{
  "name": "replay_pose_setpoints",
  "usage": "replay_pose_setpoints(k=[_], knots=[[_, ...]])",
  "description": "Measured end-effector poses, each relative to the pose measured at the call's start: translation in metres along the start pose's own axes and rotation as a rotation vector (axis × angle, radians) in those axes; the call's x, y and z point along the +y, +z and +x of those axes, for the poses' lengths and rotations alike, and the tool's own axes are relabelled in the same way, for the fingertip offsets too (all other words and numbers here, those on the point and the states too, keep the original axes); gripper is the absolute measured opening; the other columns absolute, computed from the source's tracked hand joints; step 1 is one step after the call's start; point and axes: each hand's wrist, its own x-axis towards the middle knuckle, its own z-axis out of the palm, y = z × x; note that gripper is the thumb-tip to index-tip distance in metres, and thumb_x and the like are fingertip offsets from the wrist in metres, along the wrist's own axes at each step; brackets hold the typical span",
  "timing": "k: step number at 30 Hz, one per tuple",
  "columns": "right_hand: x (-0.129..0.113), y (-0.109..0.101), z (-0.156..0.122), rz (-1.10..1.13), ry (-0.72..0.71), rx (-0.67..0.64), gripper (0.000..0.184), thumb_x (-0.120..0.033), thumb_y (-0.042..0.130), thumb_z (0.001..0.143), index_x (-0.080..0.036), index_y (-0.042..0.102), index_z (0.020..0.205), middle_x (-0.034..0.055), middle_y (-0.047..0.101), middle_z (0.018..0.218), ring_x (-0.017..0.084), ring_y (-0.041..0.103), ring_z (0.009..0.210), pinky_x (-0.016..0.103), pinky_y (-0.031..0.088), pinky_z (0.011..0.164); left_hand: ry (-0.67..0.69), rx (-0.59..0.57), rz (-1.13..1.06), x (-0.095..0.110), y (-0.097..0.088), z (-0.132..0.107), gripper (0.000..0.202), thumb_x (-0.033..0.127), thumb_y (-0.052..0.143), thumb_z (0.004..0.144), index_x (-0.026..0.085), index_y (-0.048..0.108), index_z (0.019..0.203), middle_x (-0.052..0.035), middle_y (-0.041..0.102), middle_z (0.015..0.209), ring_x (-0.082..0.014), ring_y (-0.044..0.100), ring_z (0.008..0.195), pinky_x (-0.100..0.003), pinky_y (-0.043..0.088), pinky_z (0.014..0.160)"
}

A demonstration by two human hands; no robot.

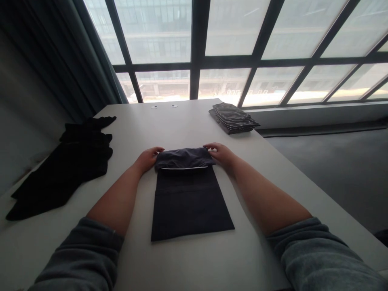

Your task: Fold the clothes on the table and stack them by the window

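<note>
A dark navy folded garment (190,206) lies flat on the white table in front of me; its exact kind is not clear. Its far end is turned over toward me as a greyer, slightly wrinkled flap (184,157), and a thin white edge runs along that flap's near side. At the far left corner of the cloth, my left hand (148,159) is closed, fingertips on the fabric. My right hand (222,155) pinches the far right corner between thumb and fingers. Both forearms reach forward on either side of the garment.
Black clothing (66,165) lies loosely heaped along the left side of the white table (182,266). Near the far right edge sits a folded stack with a striped cloth (233,117) on top. Windows stand beyond the table, with a dark curtain (75,52) at left.
</note>
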Motion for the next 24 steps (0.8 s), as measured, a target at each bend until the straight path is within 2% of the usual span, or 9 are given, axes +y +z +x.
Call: replay_pose_setpoints(k=[2, 5, 9, 12, 15, 20, 24], knots=[[-0.001, 0.000, 0.002, 0.032, -0.025, -0.020, 0.039, -0.019, 0.066, 0.083, -0.022, 0.081, 0.119, 0.0072, 0.079, 0.118, 0.022, 0.071, 0.103, 0.034, 0.054, 0.097, 0.037, -0.038, -0.005, -0.001, 0.000, 0.006, 0.048, 0.043, 0.070, 0.082, 0.024, 0.074, 0.126, -0.0085, 0.078, 0.118, -0.0254, 0.071, 0.102, -0.038, 0.054, 0.099], [-0.003, 0.001, 0.004, 0.043, -0.002, -0.040, 0.037, -0.024, 0.067, 0.082, -0.021, 0.082, 0.115, 0.0066, 0.080, 0.111, 0.021, 0.070, 0.090, 0.033, 0.055, 0.091, 0.079, -0.079, 0.011, -0.002, -0.001, 0.012, 0.045, 0.039, 0.070, 0.080, 0.026, 0.075, 0.123, -0.0067, 0.079, 0.116, -0.0241, 0.070, 0.097, -0.036, 0.055, 0.094], [0.001, -0.002, 0.005, 0.078, 0.005, -0.052, 0.038, -0.030, 0.070, 0.080, -0.021, 0.082, 0.115, 0.0060, 0.079, 0.108, 0.017, 0.063, 0.076, 0.032, 0.054, 0.082, 0.065, 0.000, 0.108, 0.001, -0.003, 0.012, 0.031, 0.036, 0.062, 0.084, 0.025, 0.077, 0.109, -0.0057, 0.079, 0.100, -0.0239, 0.069, 0.086, -0.035, 0.053, 0.084], [0.006, -0.003, 0.006, 0.111, -0.017, -0.073, 0.046, -0.037, 0.071, 0.081, -0.022, 0.080, 0.123, 0.0059, 0.076, 0.110, 0.014, 0.059, 0.072, 0.030, 0.052, 0.076, 0.039, 0.054, 0.117, 0.005, -0.004, 0.009, 0.031, 0.040, 0.059, 0.090, 0.026, 0.073, 0.113, -0.0035, 0.077, 0.089, -0.0225, 0.068, 0.080, -0.033, 0.050, 0.078], [0.008, -0.001, 0.008, 0.134, -0.020, -0.080, 0.048, -0.043, 0.072, 0.082, -0.021, 0.079, 0.124, 0.0052, 0.075, 0.105, 0.013, 0.056, 0.071, 0.028, 0.050, 0.073, 0.018, 0.033, 0.040, 0.006, -0.003, 0.007, 0.035, 0.042, 0.061, 0.089, 0.027, 0.064, 0.121, 0.0009, 0.074, 0.083, -0.0188, 0.063, 0.072, -0.030, 0.048, 0.073], [0.007, 0.002, 0.011, 0.067, -0.014, -0.054, 0.029, -0.034, 0.068, 0.081, -0.020, 0.079, 0.104, 0.0038, 0.076, 0.094, 0.015, 0.057, 0.070, 0.029, 0.049, 0.074, 0.003, 0.014, -0.030, 0.000, -0.003, 0.006, 0.024, 0.040, 0.064, 0.086, 0.026, 0.060, 0.105, 0.0040, 0.068, 0.080, -0.0146, 0.055, 0.066, -0.026, 0.043, 0.068], [0.008, 0.004, 0.014, 0.036, 0.040, 0.001, 0.021, -0.028, 0.061, 0.084, -0.019, 0.077, 0.095, 0.0030, 0.076, 0.085, 0.017, 0.060, 0.071, 0.029, 0.048, 0.073, -0.022, -0.023, -0.117, -0.005, -0.005, 0.007, 0.022, 0.039, 0.062, 0.085, 0.026, 0.059, 0.103, 0.0061, 0.063, 0.074, -0.0147, 0.054, 0.066, -0.026, 0.043, 0.068]])
